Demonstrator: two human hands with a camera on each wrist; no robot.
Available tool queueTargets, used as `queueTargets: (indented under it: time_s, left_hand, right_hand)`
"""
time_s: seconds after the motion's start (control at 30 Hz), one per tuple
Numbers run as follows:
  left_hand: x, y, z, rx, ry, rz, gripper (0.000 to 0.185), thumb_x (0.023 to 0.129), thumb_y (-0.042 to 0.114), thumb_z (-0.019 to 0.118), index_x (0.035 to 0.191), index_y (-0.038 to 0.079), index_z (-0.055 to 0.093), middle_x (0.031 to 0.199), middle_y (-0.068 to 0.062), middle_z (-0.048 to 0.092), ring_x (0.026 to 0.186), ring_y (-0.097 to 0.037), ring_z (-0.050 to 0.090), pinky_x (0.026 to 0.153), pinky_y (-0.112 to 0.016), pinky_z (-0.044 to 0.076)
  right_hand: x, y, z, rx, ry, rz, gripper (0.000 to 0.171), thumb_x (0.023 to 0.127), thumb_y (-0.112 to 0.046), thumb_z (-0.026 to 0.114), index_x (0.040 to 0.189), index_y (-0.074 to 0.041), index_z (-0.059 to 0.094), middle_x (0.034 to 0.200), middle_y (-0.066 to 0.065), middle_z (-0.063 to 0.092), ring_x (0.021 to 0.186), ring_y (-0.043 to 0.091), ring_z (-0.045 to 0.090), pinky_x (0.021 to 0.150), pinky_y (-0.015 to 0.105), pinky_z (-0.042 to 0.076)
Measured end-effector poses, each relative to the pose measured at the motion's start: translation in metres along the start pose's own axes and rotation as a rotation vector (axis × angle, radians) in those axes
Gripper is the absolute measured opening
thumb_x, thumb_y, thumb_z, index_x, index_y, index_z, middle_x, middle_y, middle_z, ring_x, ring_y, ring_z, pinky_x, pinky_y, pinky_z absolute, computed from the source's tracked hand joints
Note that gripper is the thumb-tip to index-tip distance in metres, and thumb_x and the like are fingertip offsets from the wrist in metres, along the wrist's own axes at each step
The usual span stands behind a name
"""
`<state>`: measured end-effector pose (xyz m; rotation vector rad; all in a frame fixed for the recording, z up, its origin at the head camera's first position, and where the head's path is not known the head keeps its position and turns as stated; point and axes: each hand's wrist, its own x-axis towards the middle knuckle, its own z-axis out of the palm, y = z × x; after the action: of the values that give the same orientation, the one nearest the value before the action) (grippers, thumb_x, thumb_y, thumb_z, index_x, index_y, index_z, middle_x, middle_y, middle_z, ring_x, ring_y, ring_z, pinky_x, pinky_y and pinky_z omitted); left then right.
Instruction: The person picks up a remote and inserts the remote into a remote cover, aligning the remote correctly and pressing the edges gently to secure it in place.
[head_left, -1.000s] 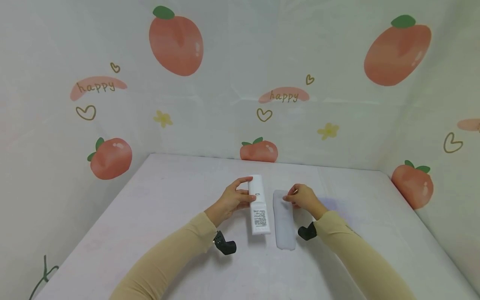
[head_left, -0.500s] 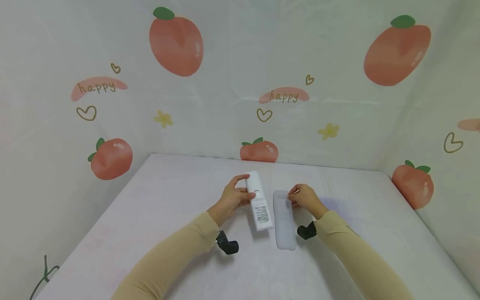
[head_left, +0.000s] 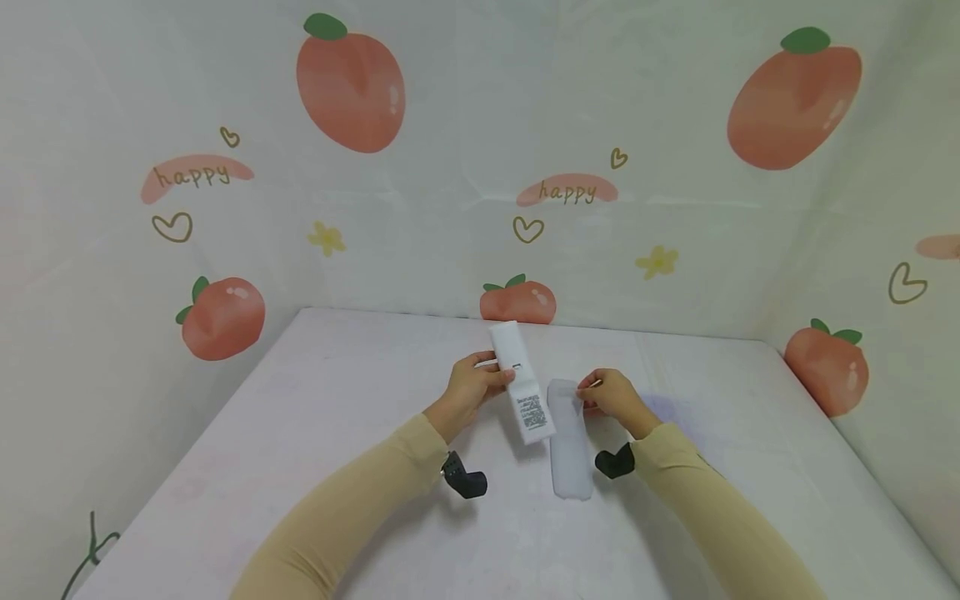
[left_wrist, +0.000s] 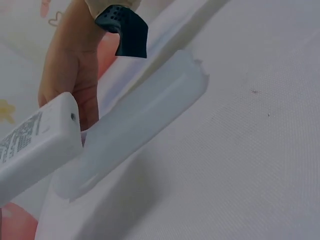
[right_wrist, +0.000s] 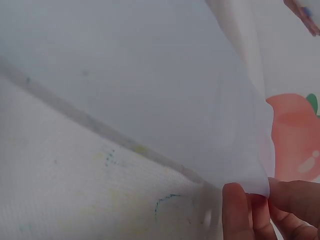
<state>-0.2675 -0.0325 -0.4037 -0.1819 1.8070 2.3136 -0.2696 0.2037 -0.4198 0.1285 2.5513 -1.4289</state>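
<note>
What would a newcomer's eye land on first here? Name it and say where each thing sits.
The white remote, back side up with a printed code label, is held tilted above the middle of the table by the left hand. Just right of it lies a translucent sleeve, whose far end the right hand pinches between its fingers. Big peach pictures cover the walls behind.

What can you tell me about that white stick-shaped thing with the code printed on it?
The white remote is a slim, smooth plastic bar with a printed code label near its lower end. The left hand grips its middle, holding it tilted with the far end raised off the table. Its lower end hangs beside the translucent sleeve; whether they touch is unclear.
</note>
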Motion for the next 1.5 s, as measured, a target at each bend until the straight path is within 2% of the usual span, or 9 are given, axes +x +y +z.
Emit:
queueTargets:
  time_s: [0.13, 0.43, 0.67, 0.87, 1.07, 1.17, 1.5]
  left_hand:
    - [0.002, -0.001, 0.002, -0.024, -0.010, -0.002, 0.049, 0.084, -0.006, 0.069, 0.130, -0.006, 0.050, 0.120, -0.025, 0.062, 0.089, -0.018, 0.065, 0.087, -0.034, 0.055]
    - [0.007, 0.004, 0.013, -0.113, 0.060, 0.003, 0.049, 0.087, -0.001, 0.069, 0.128, 0.001, 0.042, 0.124, -0.024, 0.057, 0.101, -0.023, 0.063, 0.096, -0.036, 0.051]
    - [0.010, 0.000, 0.031, -0.171, 0.156, 0.089, 0.047, 0.087, -0.005, 0.066, 0.123, 0.002, 0.038, 0.107, -0.016, 0.055, 0.092, -0.020, 0.060, 0.093, -0.034, 0.053]
    - [0.006, -0.014, 0.044, -0.157, 0.196, 0.157, 0.051, 0.086, -0.007, 0.066, 0.125, 0.003, 0.036, 0.113, -0.018, 0.049, 0.100, -0.024, 0.060, 0.091, -0.033, 0.054]
    - [0.004, -0.029, 0.044, -0.118, 0.219, 0.193, 0.051, 0.086, -0.008, 0.067, 0.125, 0.003, 0.036, 0.113, -0.018, 0.050, 0.099, -0.024, 0.059, 0.089, -0.032, 0.054]
    - [0.006, -0.032, 0.043, -0.090, 0.222, 0.216, 0.051, 0.085, -0.008, 0.068, 0.124, 0.004, 0.038, 0.112, -0.017, 0.050, 0.099, -0.025, 0.059, 0.087, -0.031, 0.055]
    - [0.009, -0.025, 0.038, 0.160, 0.191, 0.314, 0.048, 0.082, -0.006, 0.071, 0.119, 0.005, 0.044, 0.106, -0.015, 0.053, 0.097, -0.029, 0.062, 0.083, -0.033, 0.056]
  right_hand:
    - [0.000, 0.000, 0.000, -0.005, 0.002, -0.004, 0.014, 0.089, 0.000, 0.061, 0.099, 0.010, 0.058, 0.076, 0.007, 0.056, 0.066, 0.013, 0.059, 0.064, 0.028, 0.058]
    - [0.002, 0.001, 0.000, -0.013, 0.003, 0.001, 0.013, 0.089, 0.000, 0.062, 0.098, 0.009, 0.058, 0.076, 0.007, 0.057, 0.066, 0.013, 0.058, 0.064, 0.028, 0.058]
    - [-0.001, -0.001, 0.000, -0.012, 0.001, 0.021, 0.014, 0.089, -0.002, 0.063, 0.097, 0.008, 0.057, 0.075, 0.006, 0.055, 0.064, 0.011, 0.059, 0.062, 0.025, 0.056]
    - [-0.001, -0.001, -0.001, 0.007, -0.004, 0.025, 0.014, 0.090, -0.001, 0.061, 0.098, 0.009, 0.056, 0.077, 0.007, 0.055, 0.064, 0.011, 0.060, 0.061, 0.024, 0.056]
    - [0.000, 0.000, -0.002, 0.001, -0.009, 0.004, 0.014, 0.090, -0.001, 0.057, 0.099, 0.010, 0.056, 0.075, 0.007, 0.055, 0.062, 0.010, 0.059, 0.060, 0.022, 0.054]
    - [0.000, 0.001, -0.002, -0.003, -0.003, 0.011, 0.014, 0.090, -0.002, 0.058, 0.099, 0.009, 0.057, 0.074, 0.006, 0.055, 0.062, 0.009, 0.059, 0.059, 0.022, 0.054]
    - [0.000, 0.001, -0.003, 0.029, -0.001, 0.059, 0.014, 0.091, -0.003, 0.060, 0.100, 0.008, 0.057, 0.078, 0.008, 0.054, 0.060, 0.010, 0.061, 0.060, 0.021, 0.054]
